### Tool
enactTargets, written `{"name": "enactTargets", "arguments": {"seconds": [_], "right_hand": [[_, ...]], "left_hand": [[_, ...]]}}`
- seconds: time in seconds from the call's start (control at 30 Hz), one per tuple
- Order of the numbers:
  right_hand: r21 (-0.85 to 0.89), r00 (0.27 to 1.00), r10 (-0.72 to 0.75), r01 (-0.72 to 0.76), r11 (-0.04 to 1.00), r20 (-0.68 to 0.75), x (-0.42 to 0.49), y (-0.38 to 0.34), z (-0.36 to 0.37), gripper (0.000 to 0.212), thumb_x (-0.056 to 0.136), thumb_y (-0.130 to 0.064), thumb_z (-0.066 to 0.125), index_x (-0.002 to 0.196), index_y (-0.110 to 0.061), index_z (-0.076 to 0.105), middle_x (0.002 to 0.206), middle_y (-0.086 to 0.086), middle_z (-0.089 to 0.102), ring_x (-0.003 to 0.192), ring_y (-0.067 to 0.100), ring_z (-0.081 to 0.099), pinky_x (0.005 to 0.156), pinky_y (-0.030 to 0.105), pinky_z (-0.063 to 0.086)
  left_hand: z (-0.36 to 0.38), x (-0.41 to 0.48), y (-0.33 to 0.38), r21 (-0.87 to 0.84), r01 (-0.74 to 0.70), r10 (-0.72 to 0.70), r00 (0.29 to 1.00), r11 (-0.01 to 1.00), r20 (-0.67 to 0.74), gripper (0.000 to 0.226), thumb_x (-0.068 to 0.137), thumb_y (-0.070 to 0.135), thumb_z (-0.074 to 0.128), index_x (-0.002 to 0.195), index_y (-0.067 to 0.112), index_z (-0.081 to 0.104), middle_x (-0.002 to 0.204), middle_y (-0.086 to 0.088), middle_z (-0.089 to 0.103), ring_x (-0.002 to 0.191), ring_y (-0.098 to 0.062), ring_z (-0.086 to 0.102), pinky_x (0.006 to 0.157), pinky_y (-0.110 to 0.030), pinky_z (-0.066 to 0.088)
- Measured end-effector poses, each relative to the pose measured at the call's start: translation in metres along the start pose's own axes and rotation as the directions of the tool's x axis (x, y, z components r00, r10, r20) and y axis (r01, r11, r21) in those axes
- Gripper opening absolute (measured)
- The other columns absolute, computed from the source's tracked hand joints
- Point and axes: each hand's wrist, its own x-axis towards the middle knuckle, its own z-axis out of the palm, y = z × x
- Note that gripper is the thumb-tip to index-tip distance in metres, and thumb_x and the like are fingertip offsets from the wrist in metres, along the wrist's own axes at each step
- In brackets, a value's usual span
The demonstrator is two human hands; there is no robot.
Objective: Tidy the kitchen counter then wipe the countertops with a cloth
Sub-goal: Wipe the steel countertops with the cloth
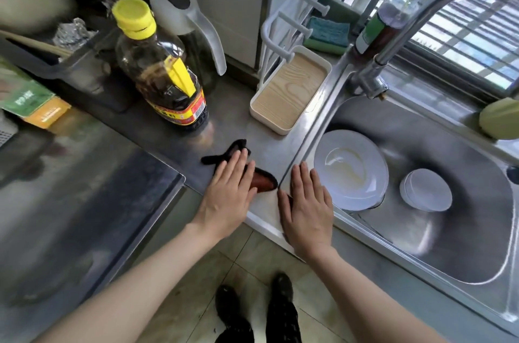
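Wiping stage, looks like: left hand spread flat, pressing the dark cloth onto the counter; right hand flat by the sink edge, holding nothing. Next it probably needs sweeping farther, toward the sauce bottle.

Sauce bottle: red-yellow label with barcode, characters too blurred to read. Green-orange packet: white characters, illegible. Nothing else carries readable text.

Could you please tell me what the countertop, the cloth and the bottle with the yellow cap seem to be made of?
Countertop: likely brushed stainless steel, grey with dull reflections. Cloth: soft dark fabric, limp and crumpled. Bottle: apparently clear plastic, dark liquid showing through.
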Motion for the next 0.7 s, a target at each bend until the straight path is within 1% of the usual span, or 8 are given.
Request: {"name": "enactTargets", "arguments": {"seconds": [0.13, 0.27, 0.33, 0.4, 0.47, 0.57, 0.63, 0.7], "right_hand": [[0.033, 1.000, -0.004, 0.004, 0.999, 0.007, -0.001, 0.000, 0.000, 0.058, 0.097, -0.049, 0.021, 0.147, -0.019, 0.021, 0.155, 0.000, 0.022, 0.143, 0.019, 0.017, 0.112, 0.032, 0.012], [0.065, 1.000, 0.003, -0.005, 0.998, 0.021, -0.002, 0.002, 0.001, 0.059, 0.096, -0.049, 0.021, 0.147, -0.019, 0.023, 0.155, 0.000, 0.023, 0.143, 0.020, 0.018, 0.112, 0.036, 0.020], [0.052, 1.000, 0.002, -0.004, 0.999, 0.028, -0.002, 0.003, 0.001, 0.061, 0.095, -0.049, 0.018, 0.147, -0.019, 0.022, 0.155, -0.001, 0.022, 0.143, 0.019, 0.017, 0.111, 0.035, 0.017], [0.047, 1.000, -0.004, 0.002, 0.999, 0.031, -0.002, 0.003, 0.001, 0.062, 0.095, -0.050, 0.015, 0.147, -0.018, 0.022, 0.155, 0.000, 0.023, 0.144, 0.018, 0.017, 0.112, 0.035, 0.019], [0.050, 0.999, -0.014, 0.012, 0.999, 0.033, -0.003, 0.002, -0.001, 0.063, 0.095, -0.050, 0.015, 0.147, -0.017, 0.024, 0.154, 0.002, 0.025, 0.143, 0.020, 0.019, 0.112, 0.038, 0.023], [0.051, 0.999, 0.001, -0.003, 0.999, 0.033, -0.005, 0.000, -0.001, 0.064, 0.094, -0.050, 0.013, 0.147, -0.017, 0.022, 0.156, 0.003, 0.020, 0.144, 0.020, 0.014, 0.114, 0.044, 0.015], [0.108, 1.000, 0.015, -0.018, 0.994, 0.027, -0.004, -0.013, -0.005, 0.065, 0.092, -0.048, 0.015, 0.147, -0.015, 0.021, 0.157, 0.008, 0.012, 0.145, 0.024, 0.007, 0.116, 0.048, 0.007], [0.186, 0.992, -0.124, 0.127, 0.974, -0.023, -0.004, -0.042, -0.014, 0.058, 0.093, -0.041, 0.025, 0.143, -0.012, 0.030, 0.154, 0.014, 0.021, 0.143, 0.028, 0.013, 0.115, 0.049, 0.008]], "left_hand": [[-0.001, -0.011, -0.016, -0.093, 0.224, -0.229, 0.972, 0.970, -0.055, 0.046, 0.093, 0.036, 0.038, 0.134, 0.018, 0.047, 0.146, -0.008, 0.040, 0.137, -0.027, 0.033, 0.107, -0.053, 0.027], [-0.001, -0.039, -0.032, -0.098, 0.387, -0.392, 0.919, 0.917, -0.041, 0.044, 0.091, 0.025, 0.054, 0.133, 0.011, 0.049, 0.144, -0.013, 0.041, 0.135, -0.034, 0.035, 0.101, -0.056, 0.036], [-0.007, -0.043, -0.053, -0.105, 0.519, -0.525, 0.850, 0.848, -0.042, 0.042, 0.094, 0.022, 0.049, 0.133, 0.007, 0.047, 0.146, -0.015, 0.038, 0.136, -0.036, 0.033, 0.102, -0.055, 0.035], [-0.014, -0.044, -0.077, -0.140, 0.665, -0.675, 0.737, 0.733, -0.038, 0.043, 0.097, 0.023, 0.040, 0.137, 0.006, 0.042, 0.150, -0.014, 0.031, 0.139, -0.035, 0.026, 0.106, -0.053, 0.029], [-0.017, -0.051, -0.090, -0.136, 0.737, -0.746, 0.666, 0.662, -0.022, 0.046, 0.098, 0.026, 0.034, 0.141, 0.010, 0.035, 0.153, -0.013, 0.023, 0.141, -0.033, 0.019, 0.108, -0.051, 0.024], [-0.012, -0.078, -0.078, -0.101, 0.613, -0.613, 0.789, 0.784, 0.037, 0.050, 0.098, 0.036, 0.030, 0.143, 0.017, 0.032, 0.154, -0.011, 0.022, 0.141, -0.033, 0.019, 0.106, -0.054, 0.028], [-0.010, -0.096, -0.065, -0.106, 0.528, -0.524, 0.849, 0.842, 0.068, 0.056, 0.096, 0.049, 0.019, 0.144, 0.022, 0.030, 0.153, -0.009, 0.025, 0.140, -0.031, 0.024, 0.104, -0.056, 0.030], [-0.012, -0.112, -0.063, -0.147, 0.519, -0.519, 0.854, 0.842, 0.040, 0.060, 0.095, 0.054, 0.009, 0.145, 0.024, 0.024, 0.153, -0.007, 0.024, 0.141, -0.025, 0.020, 0.107, -0.053, 0.025]]}}
